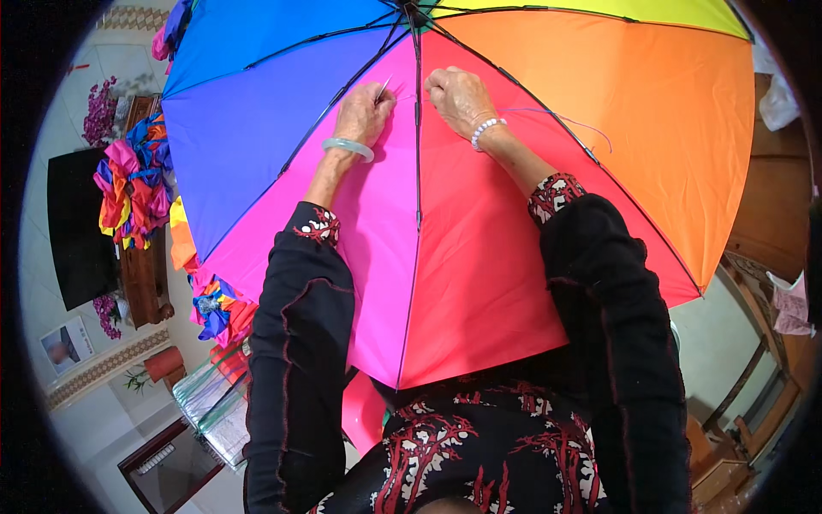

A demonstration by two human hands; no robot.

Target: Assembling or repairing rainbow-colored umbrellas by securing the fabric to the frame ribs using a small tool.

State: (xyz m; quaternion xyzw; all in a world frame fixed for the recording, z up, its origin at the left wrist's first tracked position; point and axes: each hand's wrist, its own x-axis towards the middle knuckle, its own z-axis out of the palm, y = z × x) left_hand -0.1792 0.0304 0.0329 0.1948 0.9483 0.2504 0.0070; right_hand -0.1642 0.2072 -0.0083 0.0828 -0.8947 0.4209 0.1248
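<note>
An opened rainbow umbrella (488, 240) lies with its inside toward me, its black ribs meeting at a hub (413, 13) near the top. On the pink panel, my left hand (364, 113) pinches a thin, pointed metal thing (384, 91), too small to tell whether it is a needle or snips. My right hand (462, 98) is closed over the red panel, just right of the middle rib (418, 154). A fine purple thread (591, 128) trails from it rightward across a rib onto the orange panel. The right fingertips are partly hidden.
Bunched multicoloured umbrella fabric (137, 184) hangs at the left, with another bundle (223, 308) beneath it. A black screen (75, 227) and purple flowers (100, 111) stand beyond. Wooden furniture (775, 206) is at the right, and a pink seat (364, 411) shows below the umbrella.
</note>
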